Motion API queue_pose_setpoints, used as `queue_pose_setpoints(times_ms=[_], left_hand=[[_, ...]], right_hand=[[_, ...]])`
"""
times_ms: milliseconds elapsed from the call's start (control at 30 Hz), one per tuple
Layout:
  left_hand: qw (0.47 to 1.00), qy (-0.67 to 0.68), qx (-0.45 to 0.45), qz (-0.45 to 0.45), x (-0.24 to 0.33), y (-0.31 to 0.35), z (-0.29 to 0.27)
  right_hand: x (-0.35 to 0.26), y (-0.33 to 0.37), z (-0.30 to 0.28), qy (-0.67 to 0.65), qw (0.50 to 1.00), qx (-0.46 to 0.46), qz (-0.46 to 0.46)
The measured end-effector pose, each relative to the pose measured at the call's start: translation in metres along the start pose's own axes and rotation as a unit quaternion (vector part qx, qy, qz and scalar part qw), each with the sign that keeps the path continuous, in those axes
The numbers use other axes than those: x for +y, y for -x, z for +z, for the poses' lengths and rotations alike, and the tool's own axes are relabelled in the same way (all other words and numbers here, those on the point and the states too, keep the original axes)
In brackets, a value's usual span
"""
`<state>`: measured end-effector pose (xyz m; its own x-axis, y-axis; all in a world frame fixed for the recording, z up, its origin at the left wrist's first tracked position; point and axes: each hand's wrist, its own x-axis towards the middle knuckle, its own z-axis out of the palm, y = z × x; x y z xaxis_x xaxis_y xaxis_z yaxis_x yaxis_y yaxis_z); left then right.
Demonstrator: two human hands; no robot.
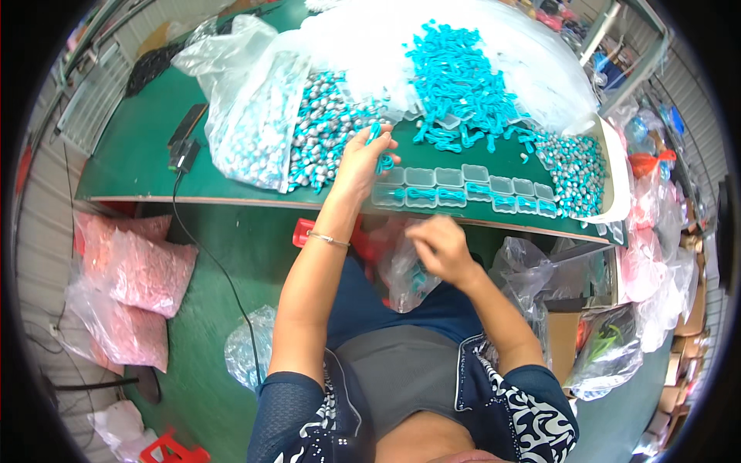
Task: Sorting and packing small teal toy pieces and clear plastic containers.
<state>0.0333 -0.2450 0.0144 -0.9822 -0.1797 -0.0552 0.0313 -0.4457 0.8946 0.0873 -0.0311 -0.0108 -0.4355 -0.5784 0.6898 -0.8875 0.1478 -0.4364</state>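
My left hand (361, 162) is raised over the table's front edge, closed on teal cord pieces (384, 160) that stick out between the fingers. Just right of it stands a row of small clear plastic boxes (421, 197) with raised lids; teal pieces lie inside several of them. Below the table edge, my right hand (444, 248) is curled and slightly blurred. Whether its fingers hold anything cannot be made out. Close beside that hand, over my lap, hangs a clear plastic bag (401, 282) with a little teal showing in it.
On the green table (131, 174) are a teal cord heap (463, 77), a pile of silvery-and-teal pieces (324, 127) spilling from a plastic bag (251, 131), and a white tray (617, 177) of similar pieces. Bags of pink pieces (147, 270) and a black cable (202, 251) are at left.
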Motion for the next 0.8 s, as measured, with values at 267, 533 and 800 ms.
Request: queue_pose_setpoints(times_ms=[267,533,800], left_hand=[[0.995,-0.068,0.021,-0.067,-0.014,-0.063,0.104],[0.891,-0.345,-0.135,0.263,-0.039,0.003,0.074],[0.729,-0.539,-0.227,0.356,-0.010,0.093,0.028]], right_hand=[[0.043,0.190,0.006,0.028,0.945,-0.049,0.321],[0.074,0.234,0.017,0.219,0.876,-0.047,0.427],[0.101,0.231,0.030,0.246,0.815,-0.170,0.496]])
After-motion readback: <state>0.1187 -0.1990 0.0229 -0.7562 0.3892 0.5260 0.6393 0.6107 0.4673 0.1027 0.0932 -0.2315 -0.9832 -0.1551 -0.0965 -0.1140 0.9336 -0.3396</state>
